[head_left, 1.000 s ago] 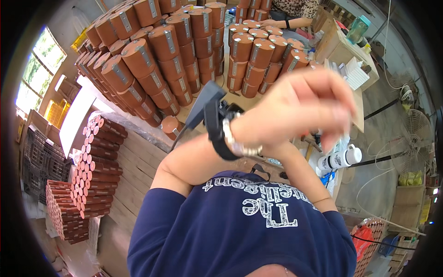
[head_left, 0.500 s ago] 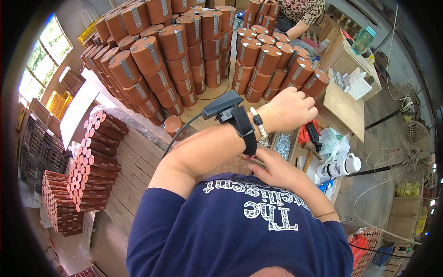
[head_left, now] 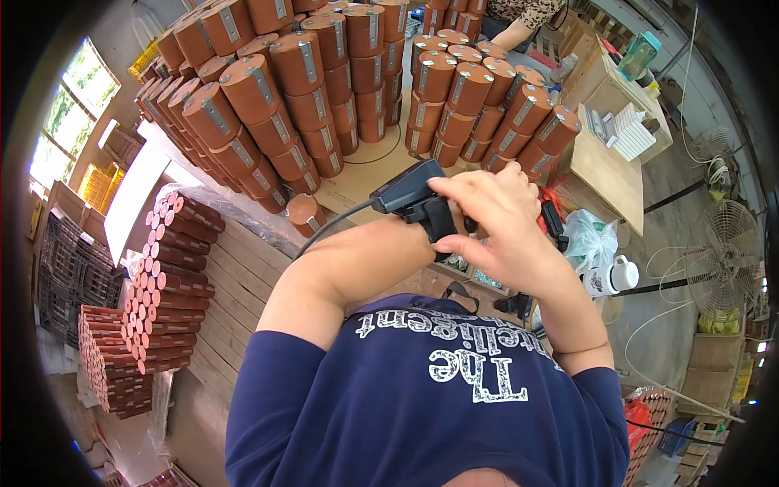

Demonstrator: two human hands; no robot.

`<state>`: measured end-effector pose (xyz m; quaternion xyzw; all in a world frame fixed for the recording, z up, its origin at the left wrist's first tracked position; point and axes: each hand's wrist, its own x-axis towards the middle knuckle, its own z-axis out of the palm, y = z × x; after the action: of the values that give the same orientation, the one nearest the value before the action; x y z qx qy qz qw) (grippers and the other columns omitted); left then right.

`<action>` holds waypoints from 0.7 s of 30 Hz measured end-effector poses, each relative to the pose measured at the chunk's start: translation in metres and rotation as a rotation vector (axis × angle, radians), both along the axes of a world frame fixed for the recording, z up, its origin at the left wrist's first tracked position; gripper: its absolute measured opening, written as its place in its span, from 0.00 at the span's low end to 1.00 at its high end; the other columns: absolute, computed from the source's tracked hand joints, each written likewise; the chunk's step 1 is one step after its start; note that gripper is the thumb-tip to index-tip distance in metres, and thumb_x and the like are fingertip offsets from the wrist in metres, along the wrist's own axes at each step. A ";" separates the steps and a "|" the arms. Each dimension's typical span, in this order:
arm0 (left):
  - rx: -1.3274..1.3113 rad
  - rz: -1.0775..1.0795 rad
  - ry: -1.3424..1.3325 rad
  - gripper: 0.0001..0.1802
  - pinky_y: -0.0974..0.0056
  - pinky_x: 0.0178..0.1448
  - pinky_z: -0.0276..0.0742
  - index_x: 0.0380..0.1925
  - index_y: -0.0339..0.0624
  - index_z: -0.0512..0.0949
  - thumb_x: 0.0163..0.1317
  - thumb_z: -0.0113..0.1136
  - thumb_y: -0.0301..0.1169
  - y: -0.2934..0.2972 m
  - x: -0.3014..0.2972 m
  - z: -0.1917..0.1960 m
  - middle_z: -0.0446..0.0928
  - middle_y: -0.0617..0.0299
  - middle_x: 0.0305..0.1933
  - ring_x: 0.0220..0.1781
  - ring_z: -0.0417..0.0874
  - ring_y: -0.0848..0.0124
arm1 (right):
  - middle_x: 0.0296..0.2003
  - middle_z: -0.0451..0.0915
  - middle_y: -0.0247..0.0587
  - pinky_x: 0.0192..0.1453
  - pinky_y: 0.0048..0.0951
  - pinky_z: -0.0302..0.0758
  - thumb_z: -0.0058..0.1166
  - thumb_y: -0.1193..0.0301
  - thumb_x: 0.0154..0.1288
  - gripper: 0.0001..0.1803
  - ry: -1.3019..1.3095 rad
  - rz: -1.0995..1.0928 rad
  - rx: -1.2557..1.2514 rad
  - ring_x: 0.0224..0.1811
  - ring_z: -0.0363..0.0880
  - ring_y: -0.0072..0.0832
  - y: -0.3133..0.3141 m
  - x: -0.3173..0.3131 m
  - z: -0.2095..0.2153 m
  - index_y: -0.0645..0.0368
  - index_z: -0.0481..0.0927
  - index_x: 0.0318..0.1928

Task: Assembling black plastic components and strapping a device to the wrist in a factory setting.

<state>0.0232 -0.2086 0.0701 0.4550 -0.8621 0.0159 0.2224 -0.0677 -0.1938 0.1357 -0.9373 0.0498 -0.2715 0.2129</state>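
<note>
My left forearm lies across in front of my chest, with a black box-shaped device [head_left: 408,187] on a black strap [head_left: 439,217] around its wrist. A cable runs from the device along the forearm. My right hand [head_left: 515,231] grips this device from the right, fingertips at the box and thumb at the strap's lower side. Behind it my left hand [head_left: 519,172] is mostly covered, so its fingers cannot be made out. Brown cylinders [head_left: 304,213] with metal strips stand just beyond my left arm, one of them alone on the table.
Tall stacks of brown cylinders [head_left: 298,61] fill the table beyond. Smaller reddish rolls [head_left: 166,280] are piled at left. At right are a white bottle [head_left: 610,277], a plastic bag [head_left: 586,237] and a standing fan [head_left: 722,260]. Another person's arm [head_left: 513,34] shows at the far side.
My right hand has risen from beside my chest to the left wrist and taken hold of the device there. It now covers the beaded bracelet and most of my left hand.
</note>
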 end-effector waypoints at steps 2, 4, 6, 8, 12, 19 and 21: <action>-0.007 -0.007 0.067 0.06 0.64 0.37 0.65 0.21 0.47 0.75 0.48 0.50 0.33 0.003 0.001 -0.002 0.74 0.62 0.24 0.30 0.74 0.67 | 0.31 0.70 0.40 0.43 0.27 0.62 0.59 0.73 0.41 0.21 0.044 0.044 0.163 0.36 0.67 0.31 0.005 0.005 0.003 0.60 0.72 0.41; 0.000 -0.027 0.120 0.05 0.64 0.38 0.65 0.22 0.46 0.75 0.48 0.51 0.33 0.003 0.000 -0.006 0.74 0.61 0.25 0.30 0.74 0.66 | 0.29 0.70 0.39 0.42 0.25 0.63 0.59 0.75 0.41 0.17 0.081 0.095 0.121 0.35 0.68 0.30 0.001 0.006 0.009 0.59 0.74 0.36; 0.008 -0.041 0.143 0.05 0.63 0.38 0.65 0.23 0.45 0.75 0.49 0.51 0.32 0.001 -0.002 -0.008 0.74 0.60 0.26 0.31 0.74 0.65 | 0.27 0.70 0.38 0.40 0.24 0.64 0.59 0.77 0.40 0.13 0.118 0.146 0.078 0.33 0.69 0.29 -0.004 0.008 0.011 0.58 0.75 0.31; 0.018 -0.051 0.158 0.06 0.63 0.39 0.66 0.24 0.45 0.75 0.49 0.51 0.32 0.001 -0.005 -0.006 0.74 0.59 0.26 0.32 0.73 0.64 | 0.23 0.70 0.36 0.34 0.23 0.66 0.58 0.80 0.39 0.07 0.035 0.054 0.204 0.29 0.69 0.26 -0.007 0.008 0.009 0.59 0.75 0.23; 0.036 -0.083 0.224 0.06 0.63 0.40 0.67 0.26 0.43 0.75 0.49 0.52 0.31 -0.005 -0.010 -0.002 0.74 0.57 0.28 0.34 0.73 0.62 | 0.24 0.71 0.37 0.29 0.24 0.69 0.57 0.80 0.38 0.08 -0.262 -0.039 0.269 0.25 0.71 0.29 -0.026 0.018 0.008 0.58 0.76 0.24; 0.089 -0.029 0.610 0.08 0.63 0.42 0.69 0.30 0.40 0.75 0.50 0.53 0.30 -0.005 0.002 -0.009 0.74 0.54 0.31 0.37 0.73 0.58 | 0.25 0.70 0.35 0.29 0.25 0.68 0.57 0.81 0.38 0.09 -0.161 0.178 -0.134 0.27 0.70 0.28 -0.009 0.002 -0.004 0.62 0.76 0.26; 0.401 0.001 0.399 0.09 0.64 0.36 0.71 0.29 0.38 0.75 0.48 0.54 0.31 -0.027 0.002 0.008 0.75 0.54 0.26 0.28 0.75 0.61 | 0.25 0.70 0.35 0.27 0.25 0.67 0.56 0.81 0.37 0.10 -0.239 0.218 -0.099 0.26 0.69 0.28 -0.005 0.001 -0.024 0.62 0.76 0.27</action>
<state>0.0252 -0.2360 0.0785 0.4844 -0.7870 -0.2449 0.2934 -0.0669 -0.1987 0.1118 -0.9074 -0.0914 -0.3586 0.1993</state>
